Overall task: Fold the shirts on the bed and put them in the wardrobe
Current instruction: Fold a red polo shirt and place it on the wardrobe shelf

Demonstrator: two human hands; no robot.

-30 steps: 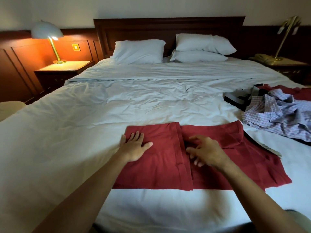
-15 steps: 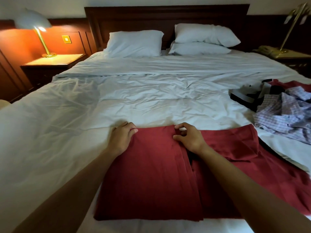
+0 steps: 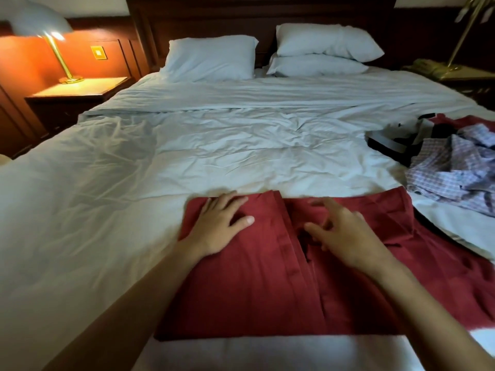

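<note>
Filling nearly the whole view, the bed [image 3: 214, 145] lies under a creased white sheet, its dark wooden headboard at the far end. On the bed's near end, a little towards its right side, a red shirt [image 3: 254, 290] is spread flat with its button placket running down the middle. The shirt's left part is folded in with a straight edge, and its right part fans out loosely towards the bed's right edge. On the bed's right side, beyond the red shirt and just apart from it, a checked shirt [image 3: 452, 170] lies crumpled, overlapping a heap of dark clothes [image 3: 388, 141]. At the bed's head a single pillow [image 3: 211, 58] leans on the left, and a stack of two pillows [image 3: 321, 54] sits on the right. Beside the bed's head on the left, a lit brass lamp [image 3: 57, 46] glows. The left hand [image 3: 217, 226] lies flat on the red shirt's far left corner, fingers spread and pressing the cloth. The right hand [image 3: 345, 234] is over the placket, fingers splayed and blurred; I cannot tell whether they touch the cloth.
</note>
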